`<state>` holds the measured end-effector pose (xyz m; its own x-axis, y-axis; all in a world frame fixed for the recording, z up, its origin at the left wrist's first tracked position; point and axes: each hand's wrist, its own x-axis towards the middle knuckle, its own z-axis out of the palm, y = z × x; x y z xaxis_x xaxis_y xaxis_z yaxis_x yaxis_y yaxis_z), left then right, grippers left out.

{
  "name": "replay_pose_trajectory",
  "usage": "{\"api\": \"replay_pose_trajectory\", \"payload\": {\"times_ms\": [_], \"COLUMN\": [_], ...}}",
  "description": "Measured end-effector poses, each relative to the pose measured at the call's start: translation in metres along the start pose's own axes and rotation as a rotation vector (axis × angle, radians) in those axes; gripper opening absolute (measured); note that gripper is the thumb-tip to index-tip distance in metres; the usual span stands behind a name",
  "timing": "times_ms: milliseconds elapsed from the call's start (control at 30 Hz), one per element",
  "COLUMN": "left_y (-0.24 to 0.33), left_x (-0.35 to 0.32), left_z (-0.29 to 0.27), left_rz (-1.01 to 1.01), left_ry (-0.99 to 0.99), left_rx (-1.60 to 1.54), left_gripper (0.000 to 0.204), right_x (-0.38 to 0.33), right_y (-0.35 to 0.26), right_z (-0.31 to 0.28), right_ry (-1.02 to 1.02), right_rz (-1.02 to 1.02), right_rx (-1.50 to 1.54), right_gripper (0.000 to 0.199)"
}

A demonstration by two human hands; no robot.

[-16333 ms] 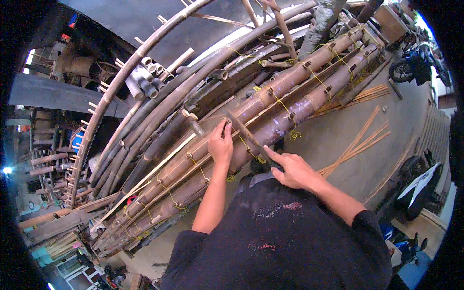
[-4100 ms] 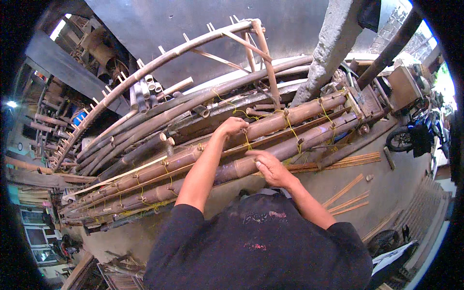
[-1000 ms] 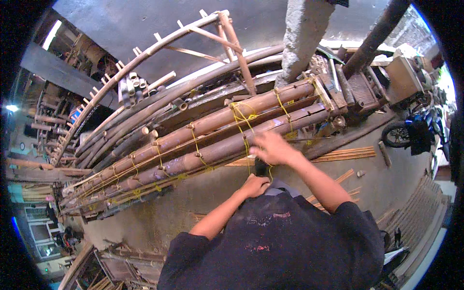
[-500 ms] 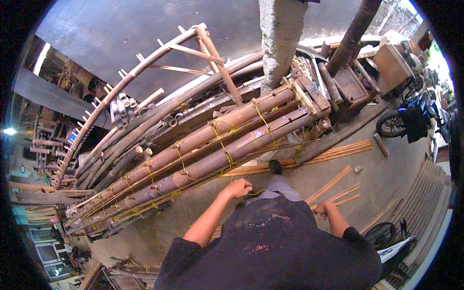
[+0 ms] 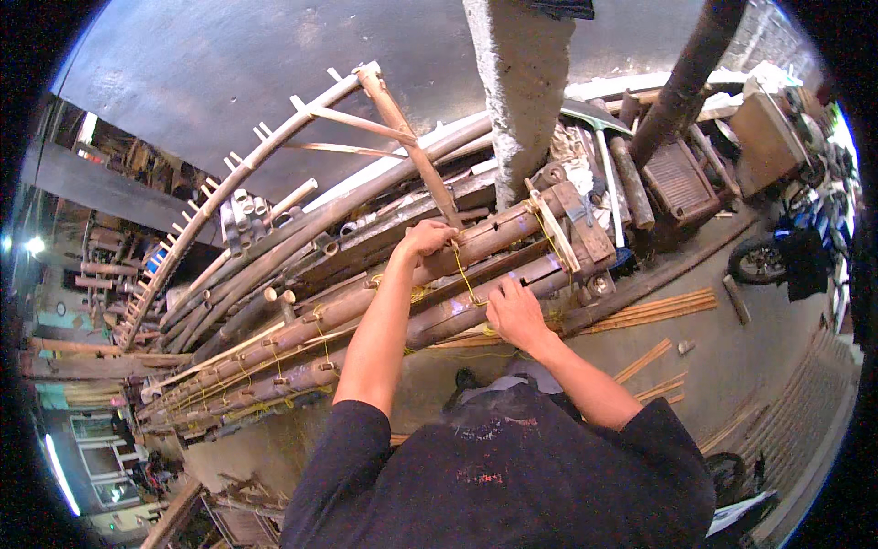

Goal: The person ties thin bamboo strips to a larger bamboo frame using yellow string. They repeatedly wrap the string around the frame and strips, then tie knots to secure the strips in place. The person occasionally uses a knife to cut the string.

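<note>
Two long brown bamboo poles run side by side in front of me, an upper pole (image 5: 498, 236) and a lower pole (image 5: 439, 322), with thin yellow cord (image 5: 465, 272) tied across them at intervals. My left hand (image 5: 428, 242) is at the upper pole, thumb and fingers pinched on the top end of one cord span. My right hand (image 5: 518, 316) rests at the lower pole with its fingers curled in, close to the lower end of that span. Whatever its fingertips grip is too small to make out.
Wooden blocks (image 5: 585, 236) sit at the poles' right end, beside a concrete pillar (image 5: 521, 101). A curved bamboo frame with pegs (image 5: 240, 169) leans behind. Split bamboo strips (image 5: 654, 311) lie on the floor at right, near a motorbike (image 5: 764, 258).
Both my hands have risen from beside my body and reached forward to the poles. The left has come to the cord on the upper pole, the right to the lower pole.
</note>
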<state>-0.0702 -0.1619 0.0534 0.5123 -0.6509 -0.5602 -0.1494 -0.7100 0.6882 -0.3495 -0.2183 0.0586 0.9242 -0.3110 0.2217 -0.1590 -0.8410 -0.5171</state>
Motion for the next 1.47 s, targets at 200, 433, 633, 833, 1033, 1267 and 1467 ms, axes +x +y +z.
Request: {"api": "replay_pose_trajectory", "payload": {"times_ms": [200,433,633,833,1033,1267,1467], "left_y": [0.019,0.087,0.086,0.084,0.080,0.075,0.028], "left_x": [-0.021,-0.162,-0.226,-0.252,-0.251,-0.250,-0.238], "left_z": [0.008,0.016,0.110,0.113,0.133,0.135,0.176], "left_rz": [0.140,0.461,0.432,0.298,0.425,0.467,0.343], "left_ry": [-0.098,0.175,0.098,0.064,0.098,0.126,-0.005], "left_rx": [-1.060,-1.223,-0.668,-0.481,-0.539,-0.350,-0.186], "left_gripper": [0.013,0.013,0.018,0.022,0.020,0.018,0.022], "right_x": [0.040,0.157,0.248,0.242,0.239,0.249,0.236], "right_y": [-0.019,0.003,0.047,0.004,0.010,0.056,0.058], "right_z": [-0.040,-0.029,0.081,0.062,0.049,0.121,0.127], "right_ry": [-0.036,-0.196,-0.317,-0.273,-0.322,-0.357,-0.262], "right_rz": [-0.290,-0.216,-0.187,0.001,-0.017,-0.235,-0.040], "right_rx": [0.627,0.784,0.066,0.379,0.255,0.003,0.011], "right_gripper": [0.017,0.027,0.030,0.044,0.038,0.037,0.038]}}
